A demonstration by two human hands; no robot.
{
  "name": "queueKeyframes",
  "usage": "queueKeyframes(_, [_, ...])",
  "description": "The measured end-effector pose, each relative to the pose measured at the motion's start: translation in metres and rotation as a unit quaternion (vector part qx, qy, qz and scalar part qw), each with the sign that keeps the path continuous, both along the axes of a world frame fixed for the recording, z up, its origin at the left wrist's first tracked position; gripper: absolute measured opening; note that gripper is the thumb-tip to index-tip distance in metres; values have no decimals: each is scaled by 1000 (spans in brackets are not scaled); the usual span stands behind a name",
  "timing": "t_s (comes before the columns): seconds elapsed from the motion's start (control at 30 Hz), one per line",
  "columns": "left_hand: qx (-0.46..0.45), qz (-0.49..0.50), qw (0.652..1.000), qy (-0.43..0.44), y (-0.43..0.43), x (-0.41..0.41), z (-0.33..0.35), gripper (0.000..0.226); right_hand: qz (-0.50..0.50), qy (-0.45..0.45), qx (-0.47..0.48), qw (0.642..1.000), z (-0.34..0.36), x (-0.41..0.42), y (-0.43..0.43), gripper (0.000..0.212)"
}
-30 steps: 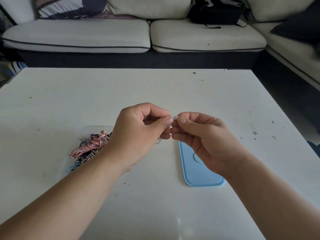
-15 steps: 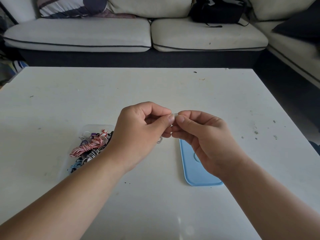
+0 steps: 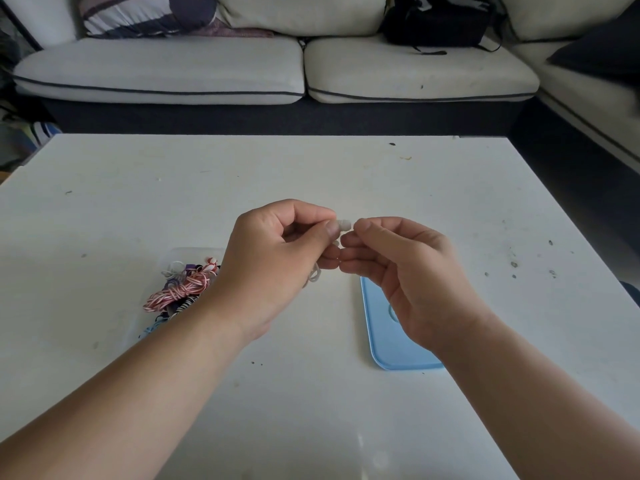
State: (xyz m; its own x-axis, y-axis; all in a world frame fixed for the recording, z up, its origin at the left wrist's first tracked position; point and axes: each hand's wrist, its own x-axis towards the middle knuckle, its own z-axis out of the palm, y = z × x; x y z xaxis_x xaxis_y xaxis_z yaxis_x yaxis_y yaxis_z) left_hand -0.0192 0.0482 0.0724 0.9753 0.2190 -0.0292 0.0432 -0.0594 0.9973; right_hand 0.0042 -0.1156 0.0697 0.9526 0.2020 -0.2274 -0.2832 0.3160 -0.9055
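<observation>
We face a speckled white desk (image 3: 242,168); beyond it stands a pale corner sofa (image 3: 159,69) with dark piping, carrying a striped cushion (image 3: 145,12) and a black bag (image 3: 436,26).

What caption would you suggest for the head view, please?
Left hand and right hand pinch a small white piece above a white table, between a box of cords and a blue lid.

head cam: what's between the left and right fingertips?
A small white cylindrical piece, pinched by the left hand; the right hand reaches its other end. A thin white cord hangs below. Head view shows it.
</observation>
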Motion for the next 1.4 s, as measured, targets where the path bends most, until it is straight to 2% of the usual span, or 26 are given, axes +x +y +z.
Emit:
queueKeyframes(0.23, [3, -6, 1000, 9, 16, -12, -1, 6, 65, 8, 0, 998, -9, -1, 13, 9])
queueKeyframes(0.37, [37, 5, 999, 38, 39, -24, 2, 4, 97, 42, -1, 994, -14, -2, 31, 9])
queueKeyframes(0.43, [68, 20, 996, 45, 57, -31, 2, 2, 88, 59, -48, 993, -21, -3, 48, 15])
queueKeyframes(0.5, [106, 47, 991, 60, 80, -38, -1, 1, 92, 76, -136, 984, -30, -8, 70, 28])
queueKeyframes(0.63, [176, 95, 975, 100, 122, -49, -15, 10, 174, 64, -315, 931, -48, -24, 119, 48])
queueKeyframes(0.7, [190, 93, 970, 118, 134, -51, -22, 9, 202, 52, -366, 907, -60, -29, 135, 48])
queueKeyframes(0.77, [213, 72, 965, 135, 142, -51, -28, 10, 219, 39, -391, 893, -71, -31, 144, 42])
queueKeyframes(0.93, [247, -81, 952, 161, 145, -50, -31, 32, 209, 13, -376, 902, -76, -26, 143, 19])
queueKeyframes(1.03, [342, -159, 916, 139, 137, -49, -36, 27, 200, 0, -386, 901, -76, -17, 136, 22])
queueKeyframes(1.1, [381, -169, 902, 108, 131, -47, -41, 23, 191, -12, -403, 895, -76, -12, 130, 26])
queueKeyframes(1.2, [373, -164, 911, 59, 123, -43, -44, 32, 166, -38, -438, 882, -75, -3, 117, 27])
queueKeyframes(1.27, [393, -152, 907, 25, 120, -40, -43, 27, 147, -49, -448, 880, -75, 2, 108, 28])
queueKeyframes(1.33, [432, -162, 887, 14, 113, -38, -44, 17, 133, -54, -448, 882, -74, 5, 101, 30])
queueKeyframes(1.4, [463, -193, 864, 28, 103, -38, -50, 17, 125, -48, -442, 887, -72, 6, 95, 30])
